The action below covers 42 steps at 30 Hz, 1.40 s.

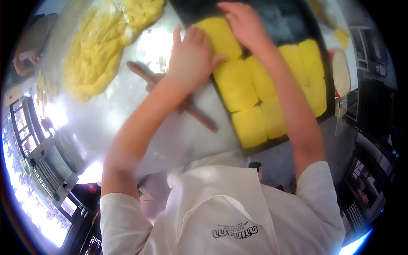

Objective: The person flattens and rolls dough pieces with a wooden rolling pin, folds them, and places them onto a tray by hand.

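A flat yellow dough piece (221,37) lies at the end of a row in a black tray (280,26), between my two hands. My left hand (190,57) is at its left edge, fingers spread and the thumb over the dough near the tray's rim. Along its right side my right hand (245,26) reaches with fingers stretched out; its fingertips are partly blurred. Several similar dough pieces (236,85) sit side by side in the tray, some hidden beneath my right forearm. A wooden rolling pin (203,119) lies under my left forearm, its middle covered.
A large, lumpy mass of yellow dough (95,53) rests on the metal table (106,123) to the left, with white flour on it. Beyond the tray on the right is a round, pale-topped container (341,73). Part of another person (32,46) shows at the far left.
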Tool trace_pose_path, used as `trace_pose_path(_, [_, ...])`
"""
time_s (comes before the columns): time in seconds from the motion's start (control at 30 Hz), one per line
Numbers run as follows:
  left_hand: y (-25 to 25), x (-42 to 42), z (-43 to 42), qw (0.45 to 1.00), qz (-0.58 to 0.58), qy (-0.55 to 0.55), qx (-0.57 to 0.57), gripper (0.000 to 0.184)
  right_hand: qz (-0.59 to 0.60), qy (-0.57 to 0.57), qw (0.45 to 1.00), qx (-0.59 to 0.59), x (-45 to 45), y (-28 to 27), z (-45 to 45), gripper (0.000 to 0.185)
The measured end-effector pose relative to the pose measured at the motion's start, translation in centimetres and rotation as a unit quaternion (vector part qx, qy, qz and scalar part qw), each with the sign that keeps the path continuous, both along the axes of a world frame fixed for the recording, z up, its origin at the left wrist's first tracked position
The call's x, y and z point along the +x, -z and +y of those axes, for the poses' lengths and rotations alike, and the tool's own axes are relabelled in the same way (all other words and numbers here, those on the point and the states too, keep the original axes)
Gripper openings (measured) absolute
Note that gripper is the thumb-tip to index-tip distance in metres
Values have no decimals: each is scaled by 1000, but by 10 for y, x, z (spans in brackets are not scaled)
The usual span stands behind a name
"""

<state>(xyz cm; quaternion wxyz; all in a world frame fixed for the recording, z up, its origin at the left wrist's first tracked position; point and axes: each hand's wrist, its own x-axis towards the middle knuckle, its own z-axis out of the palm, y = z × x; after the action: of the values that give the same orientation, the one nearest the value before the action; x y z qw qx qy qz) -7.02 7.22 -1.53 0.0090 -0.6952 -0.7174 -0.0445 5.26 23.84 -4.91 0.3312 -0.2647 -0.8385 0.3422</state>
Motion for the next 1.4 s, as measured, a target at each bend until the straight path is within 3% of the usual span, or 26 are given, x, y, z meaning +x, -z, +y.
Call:
trace_pose_path(0.1, [-11, -7, -10, 997, -67, -2, 30, 55, 84, 5, 936, -343, 5, 3, -3, 24])
trace_pose_path(0.17, [-29, -6, -26, 989, -130, -10, 74, 49, 97, -25, 827, -553, 16, -28, -20, 27])
trace_pose_path(0.27, [-36, -7, -72, 980, -188, -5, 64, 48, 62, -37, 827, -558, 7, -28, -41, 31])
trace_pose_path(0.37, [-35, 18, -125, 912, -364, -175, 67, 48, 90, -30, 784, -613, 9, -6, -37, 31])
trace_pose_path(0.4, [-31, 22, -141, 910, -365, -174, 87, 49, 111, -32, 768, -629, 8, -5, -33, 31])
trace_pose_path(0.43, [-25, 24, -161, 908, -363, -178, 106, 50, 142, -7, 812, -566, 9, -24, -40, 32])
trace_pose_path(0.5, [-13, 30, -208, 910, -334, -213, 121, 54, 217, -85, 815, -531, 24, -49, -35, 31])
trace_pose_path(0.63, [6, 28, -295, 914, -190, -347, 87, 81, 154, 36, 863, -480, 18, -83, -81, 28])
trace_pose_path(0.77, [42, 23, -373, 859, -93, -503, 18, 96, 44, -118, 849, -514, 12, -74, -159, 23])
trace_pose_path(0.8, [44, 16, -378, 856, -76, -510, 12, 97, -67, -64, 849, -521, -4, -97, -187, 27])
trace_pose_path(0.9, [46, -12, -369, 838, -65, -542, -18, 105, -165, -77, 973, -142, -18, -75, -232, 43])
trace_pose_path(1.1, [45, -55, -299, 890, -146, -431, -3, 115, -215, 19, 973, -82, -32, -21, -272, 65])
trace_pose_path(1.2, [53, -89, -272, 899, -126, -402, 118, 107, -216, 18, 975, -49, -45, -21, -281, 66])
trace_pose_path(1.33, [68, -108, -264, 918, -177, -333, 121, 89, -234, 43, 971, 8, -56, -15, -285, 61])
trace_pose_path(1.4, [87, -108, -277, 948, -242, -186, 84, 82, -236, 76, 969, 18, -64, -27, -298, 62])
